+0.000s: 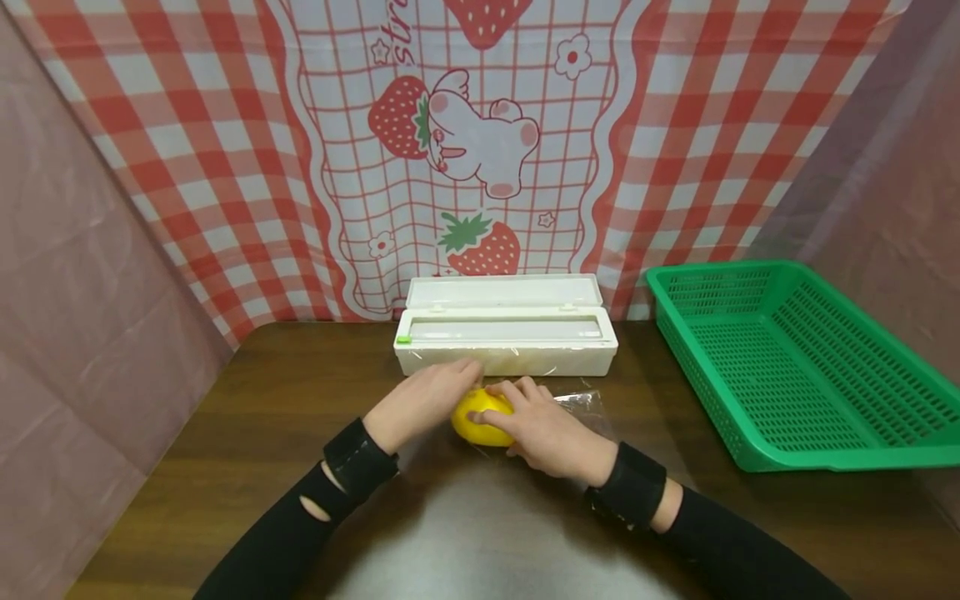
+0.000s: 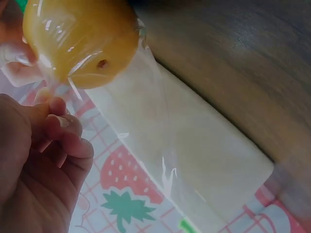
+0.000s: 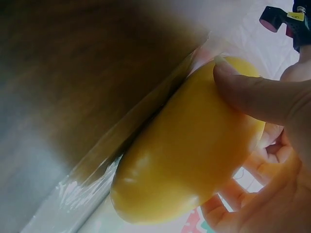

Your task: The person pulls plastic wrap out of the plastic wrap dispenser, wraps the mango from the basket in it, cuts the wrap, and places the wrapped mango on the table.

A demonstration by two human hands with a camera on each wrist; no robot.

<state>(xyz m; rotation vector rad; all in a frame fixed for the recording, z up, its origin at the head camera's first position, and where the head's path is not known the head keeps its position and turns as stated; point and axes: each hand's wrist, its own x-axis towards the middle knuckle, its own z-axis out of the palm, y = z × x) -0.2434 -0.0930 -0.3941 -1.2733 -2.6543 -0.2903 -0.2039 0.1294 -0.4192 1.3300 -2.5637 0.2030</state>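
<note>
A smooth yellow mango [image 1: 480, 427] is held in front of the white box, partly covered by clear plastic wrap [image 2: 163, 111]. My right hand [image 1: 551, 433] grips the mango, its thumb across one side and its fingers round the other. In the left wrist view, a small brown stem spot shows on the mango through the wrap. My left hand [image 1: 431, 400] is beside the fruit, thumb and fingertips pinched together at the edge of the wrap. The wrap stretches from the mango over the front of the white wrap dispenser [image 1: 510, 360].
The dispenser's lid [image 1: 504, 292] stands raised at the back, and a green slide cutter [image 1: 403, 339] is at its left end. A green plastic basket [image 1: 708, 408] stands on the right of the brown table [image 1: 247, 417]. Behind hangs a strawberry-print cloth [image 1: 480, 108].
</note>
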